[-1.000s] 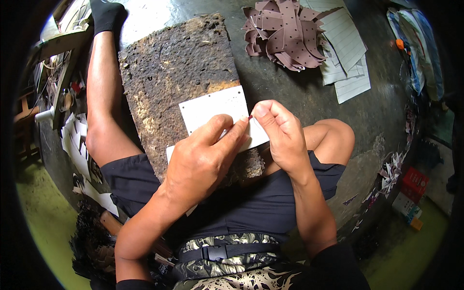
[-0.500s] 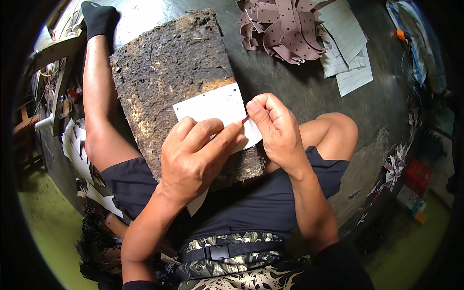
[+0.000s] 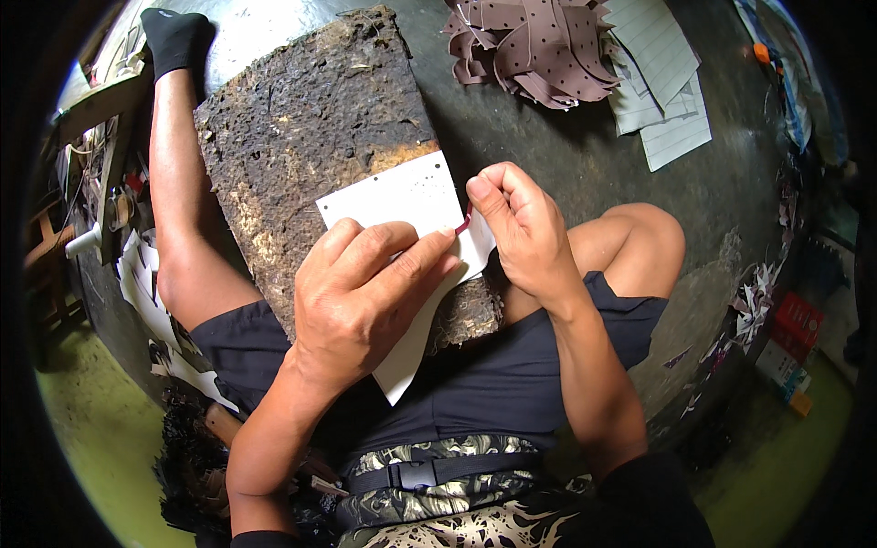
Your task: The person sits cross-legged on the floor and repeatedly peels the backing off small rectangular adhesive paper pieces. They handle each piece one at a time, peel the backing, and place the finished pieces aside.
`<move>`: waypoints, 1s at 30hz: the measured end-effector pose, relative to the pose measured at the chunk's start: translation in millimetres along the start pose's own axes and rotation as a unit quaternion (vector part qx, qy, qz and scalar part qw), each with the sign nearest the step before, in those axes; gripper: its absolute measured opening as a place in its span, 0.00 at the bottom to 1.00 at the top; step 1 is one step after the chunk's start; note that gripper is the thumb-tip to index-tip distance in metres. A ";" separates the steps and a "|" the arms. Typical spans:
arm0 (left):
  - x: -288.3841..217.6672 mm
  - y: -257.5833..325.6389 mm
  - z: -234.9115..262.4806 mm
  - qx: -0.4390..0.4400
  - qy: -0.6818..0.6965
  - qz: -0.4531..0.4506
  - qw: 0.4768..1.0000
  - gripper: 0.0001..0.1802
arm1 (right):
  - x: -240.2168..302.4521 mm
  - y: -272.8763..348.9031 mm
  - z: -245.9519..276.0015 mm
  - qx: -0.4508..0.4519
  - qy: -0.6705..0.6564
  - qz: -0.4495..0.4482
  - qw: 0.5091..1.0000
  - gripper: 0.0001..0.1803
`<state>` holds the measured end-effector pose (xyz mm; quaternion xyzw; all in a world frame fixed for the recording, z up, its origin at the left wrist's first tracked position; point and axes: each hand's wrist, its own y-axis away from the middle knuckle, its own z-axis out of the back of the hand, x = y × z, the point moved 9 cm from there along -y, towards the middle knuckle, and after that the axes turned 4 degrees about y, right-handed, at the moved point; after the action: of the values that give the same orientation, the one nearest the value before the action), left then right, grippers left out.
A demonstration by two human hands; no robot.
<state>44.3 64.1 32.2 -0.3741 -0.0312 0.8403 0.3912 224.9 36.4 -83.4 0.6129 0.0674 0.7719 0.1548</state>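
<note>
The floor (image 3: pixel 630 178) was dark and smooth, with a worn board (image 3: pixel 311 119) slanting across it between the seated person's legs, its top pitted and crusted. Beyond the board lay a heap of brown dotted strips (image 3: pixel 548 55), and just beside it several lined pale sheets (image 3: pixel 676 137). White scraps (image 3: pixel 142 283) lined the left side of the room; over on the right stood a red box (image 3: pixel 795 329).

The white piece (image 3: pixel 402 196) rested on the board's near end, a few dark holes along its upper edge, its lower tail hanging over the black shorts (image 3: pixel 493 393). The left hand (image 3: pixel 347 301) grasped it, fingers bent over its face. The right hand (image 3: pixel 523 228) pinched a dark red strip (image 3: pixel 468 217) between thumb and forefinger, just past the piece's right edge.

A second earlier the hands had been closer together, and barely a speck of red showed between them — now a short curved length did. The white tail, mostly hidden then, had come well into view below the left wrist.
</note>
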 end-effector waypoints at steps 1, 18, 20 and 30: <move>0.0 -0.3 0.1 0.000 0.002 0.002 1.000 0.20 | -1.0 -1.0 0.7 -0.003 0.006 0.002 1.000 0.15; 0.6 -3.8 1.0 0.006 0.011 -0.005 1.000 0.20 | -18.8 -16.2 11.2 -0.040 0.092 0.013 0.995 0.17; 0.9 -3.7 1.1 0.009 0.013 -0.006 1.000 0.20 | -20.4 -18.7 12.2 -0.048 0.113 0.019 0.992 0.17; 1.8 -3.9 2.0 0.009 0.022 -0.001 1.000 0.21 | -32.9 -25.4 12.6 -0.055 0.163 0.010 0.985 0.16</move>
<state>44.7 68.6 33.9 -0.3886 -0.0157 0.8318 0.3961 247.7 48.6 -118.3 0.4701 0.0431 0.8654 0.1679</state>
